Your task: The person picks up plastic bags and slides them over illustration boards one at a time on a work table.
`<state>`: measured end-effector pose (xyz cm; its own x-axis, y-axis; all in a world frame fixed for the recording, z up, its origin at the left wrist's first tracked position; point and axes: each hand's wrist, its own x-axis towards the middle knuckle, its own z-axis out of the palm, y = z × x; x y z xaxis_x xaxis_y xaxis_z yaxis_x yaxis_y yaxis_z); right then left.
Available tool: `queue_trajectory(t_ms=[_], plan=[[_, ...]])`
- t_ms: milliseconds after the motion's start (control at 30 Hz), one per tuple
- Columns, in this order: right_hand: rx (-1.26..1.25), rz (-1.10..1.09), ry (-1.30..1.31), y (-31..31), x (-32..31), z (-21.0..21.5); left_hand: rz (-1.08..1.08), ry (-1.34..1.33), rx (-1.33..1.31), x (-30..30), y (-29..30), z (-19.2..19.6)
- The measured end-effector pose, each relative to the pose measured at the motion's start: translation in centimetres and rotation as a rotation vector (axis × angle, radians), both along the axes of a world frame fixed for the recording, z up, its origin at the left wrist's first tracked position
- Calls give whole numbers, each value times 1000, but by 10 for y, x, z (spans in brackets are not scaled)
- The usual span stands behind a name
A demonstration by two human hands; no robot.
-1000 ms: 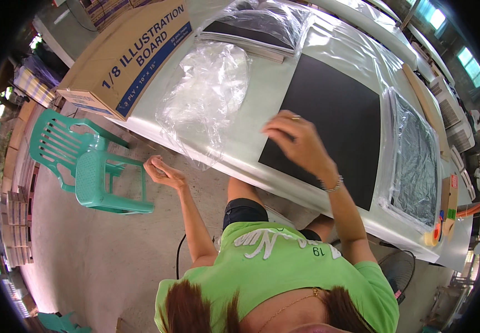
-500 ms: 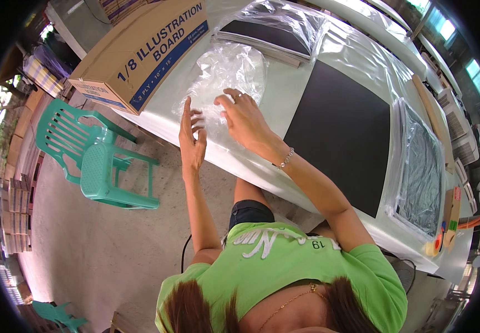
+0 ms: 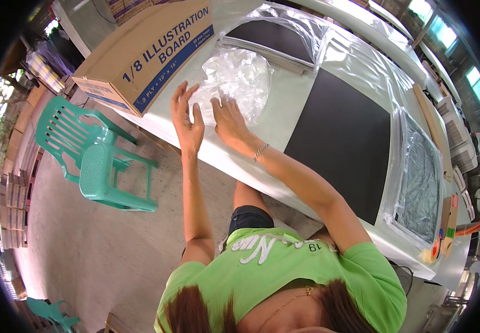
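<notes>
A crumpled clear plastic bag (image 3: 245,77) lies on the white-covered table, just beyond my hands. My left hand (image 3: 188,125) is raised at the table's near edge, thumb and fingers apart, holding nothing. Beside it, my right hand (image 3: 230,123) reaches over the near side of the bag. Its fingers are extended and slightly bent, and nothing shows in its grasp; whether the fingertips touch the plastic I cannot tell. To the right of my right hand, a large black board (image 3: 342,144) lies flat on the table.
A cardboard box (image 3: 145,55) stands at the table's left end. Black boards in clear plastic (image 3: 273,39) lie at the back, and a plastic-wrapped stack (image 3: 417,177) sits at the right. Tape rolls (image 3: 431,254) rest near the right corner. A green plastic chair (image 3: 98,155) stands at left.
My left hand has moved slightly up and left, its fingers spreading. My right hand has dropped lower, its fingers straightening toward the plastic bag. The view has shifted slightly.
</notes>
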<state>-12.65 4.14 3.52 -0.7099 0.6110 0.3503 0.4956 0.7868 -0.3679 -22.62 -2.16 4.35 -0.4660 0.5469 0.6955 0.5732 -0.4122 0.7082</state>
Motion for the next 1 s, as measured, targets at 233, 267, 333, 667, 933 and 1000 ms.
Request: queue_trajectory(t_ms=[233,267,333,667,933,1000], plan=[[388,-167,55,50,-13,-13,-6,36,-147,38,-9,-24],[469,-119,134,48,-7,-8,-20,10,-142,42,-8,-26],[421,23,329,39,-3,0,-12,-14,-164,40,-8,-31],[464,-353,-89,73,-13,-39,123,117,-140,49,12,-32],[402,-131,88,72,6,-30,49,-10,-231,52,14,-47],[354,-134,240,68,14,-19,72,0,-230,52,14,-54]])
